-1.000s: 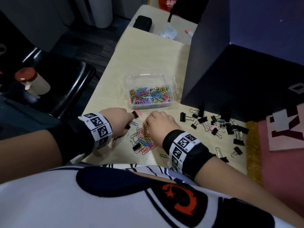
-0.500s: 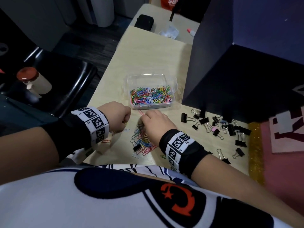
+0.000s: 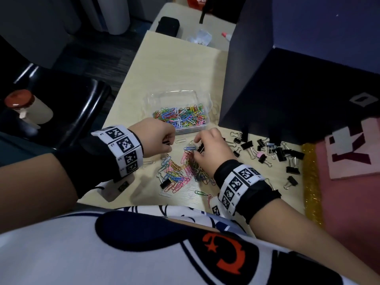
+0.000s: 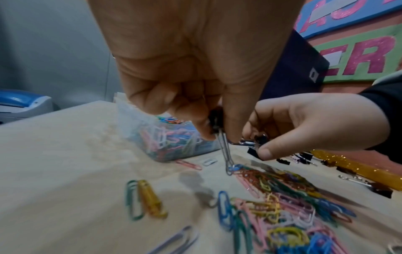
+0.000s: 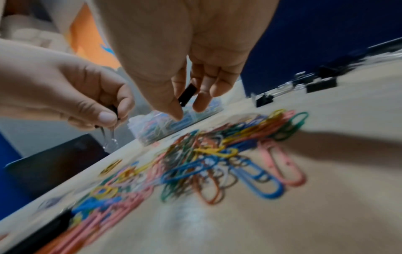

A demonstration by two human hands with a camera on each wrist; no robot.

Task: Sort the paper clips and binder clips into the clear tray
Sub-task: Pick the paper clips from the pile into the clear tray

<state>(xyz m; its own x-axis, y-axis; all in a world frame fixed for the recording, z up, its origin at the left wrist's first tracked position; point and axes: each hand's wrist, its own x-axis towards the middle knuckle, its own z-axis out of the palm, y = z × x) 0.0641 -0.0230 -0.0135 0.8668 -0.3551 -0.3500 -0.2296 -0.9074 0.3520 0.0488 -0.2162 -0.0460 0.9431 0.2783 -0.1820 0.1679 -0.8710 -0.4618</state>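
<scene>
A clear tray holds coloured paper clips in its near part. In front of it a pile of coloured paper clips lies on the table. My left hand pinches a small black binder clip, wire handles hanging down, just left of the pile. My right hand pinches another black binder clip above the pile's far edge; it shows as a dark bar between thumb and fingers. Several black binder clips lie scattered to the right.
A dark blue box stands right of the tray. A gold glitter strip and a pink board border the table's right side. A black chair with a red-capped bottle is off the left edge. A black case lies far back.
Both hands have risen from the pile toward the tray. The right hand now pinches a black binder clip; the left still holds its clip.
</scene>
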